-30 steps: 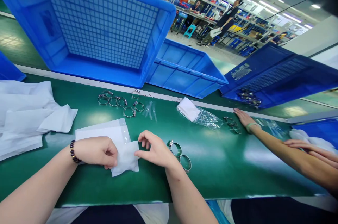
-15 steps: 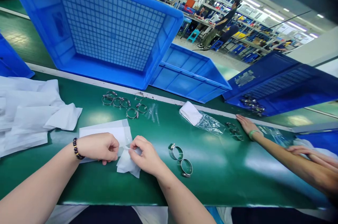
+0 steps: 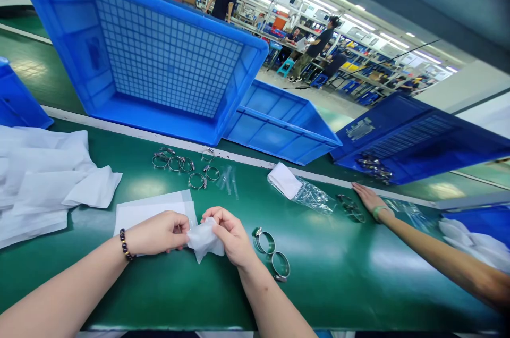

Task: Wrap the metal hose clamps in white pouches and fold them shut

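Between my two hands is a small crumpled white plastic bag (image 3: 206, 241). My left hand (image 3: 167, 230) pinches its left edge, and a dark bead bracelet circles that wrist. My right hand (image 3: 231, 236) grips the bag's right side between thumb and fingers. What the bag holds, if anything, cannot be made out. Partly under my left hand lies a flat stack of white bags (image 3: 151, 210). Two metal hose clamps (image 3: 266, 242) rest just right of my right hand. Farther back are several smaller hose clamps (image 3: 174, 162) beside a few clear plastic strips (image 3: 229, 181).
A heap of white bags (image 3: 43, 178) lies at the left. Blue crates (image 3: 159, 125) line the back edge of the green table (image 3: 179, 295). A clear bag with white contents (image 3: 285, 181) sits at mid-right. At the right, another person's hand (image 3: 368, 201) rests by dark clamps (image 3: 350, 208).
Both hands have moved slightly right with the white bag, lifting it off the stack's corner. The other person's second hand has gone out of view at the right. The camera view has tilted.
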`<state>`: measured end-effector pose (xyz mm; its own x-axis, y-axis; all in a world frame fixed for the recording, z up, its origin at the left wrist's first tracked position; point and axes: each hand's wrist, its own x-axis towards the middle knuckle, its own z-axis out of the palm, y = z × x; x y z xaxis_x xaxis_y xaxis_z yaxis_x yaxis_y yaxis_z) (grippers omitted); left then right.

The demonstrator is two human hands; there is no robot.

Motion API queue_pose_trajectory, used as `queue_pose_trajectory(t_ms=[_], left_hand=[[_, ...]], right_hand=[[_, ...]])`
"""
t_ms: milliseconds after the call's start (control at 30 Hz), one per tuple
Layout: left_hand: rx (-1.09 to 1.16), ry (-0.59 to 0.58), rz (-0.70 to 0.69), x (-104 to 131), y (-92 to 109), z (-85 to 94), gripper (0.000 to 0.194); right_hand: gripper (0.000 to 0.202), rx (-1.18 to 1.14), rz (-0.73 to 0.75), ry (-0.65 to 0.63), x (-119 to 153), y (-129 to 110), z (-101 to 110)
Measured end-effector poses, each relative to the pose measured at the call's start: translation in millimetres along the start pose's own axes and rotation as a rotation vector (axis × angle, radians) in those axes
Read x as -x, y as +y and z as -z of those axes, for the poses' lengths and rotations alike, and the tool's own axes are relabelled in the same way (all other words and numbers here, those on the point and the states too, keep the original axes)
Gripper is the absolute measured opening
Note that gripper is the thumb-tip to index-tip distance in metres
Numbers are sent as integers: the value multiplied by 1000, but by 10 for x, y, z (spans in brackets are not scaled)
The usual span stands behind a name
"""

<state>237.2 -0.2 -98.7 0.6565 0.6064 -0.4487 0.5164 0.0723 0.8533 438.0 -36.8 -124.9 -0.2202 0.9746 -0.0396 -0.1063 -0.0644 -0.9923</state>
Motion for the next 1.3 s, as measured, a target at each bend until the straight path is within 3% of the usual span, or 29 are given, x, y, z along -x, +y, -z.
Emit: queue_pose_trajectory(t_ms=[133, 400, 500, 600, 667, 1300], left_hand=[[17, 120, -126, 15, 55, 30, 13], [199, 155, -213, 25, 101, 43, 10], [245, 163, -222, 30, 101, 42, 7], [264, 167, -240, 38, 100, 42, 7], [254, 163, -247, 41, 99, 41, 7], [294, 158, -208, 31, 143, 20, 10]], right_hand=[[22, -49, -1, 40, -8, 13, 20], [26, -65, -95, 26, -15, -74, 42], [33, 85, -56, -53, -1, -132, 21], [13, 261, 7, -75, 16, -179, 3], [14, 310, 24, -62, 22, -200, -3], [17, 271, 31, -102, 38, -217, 17]])
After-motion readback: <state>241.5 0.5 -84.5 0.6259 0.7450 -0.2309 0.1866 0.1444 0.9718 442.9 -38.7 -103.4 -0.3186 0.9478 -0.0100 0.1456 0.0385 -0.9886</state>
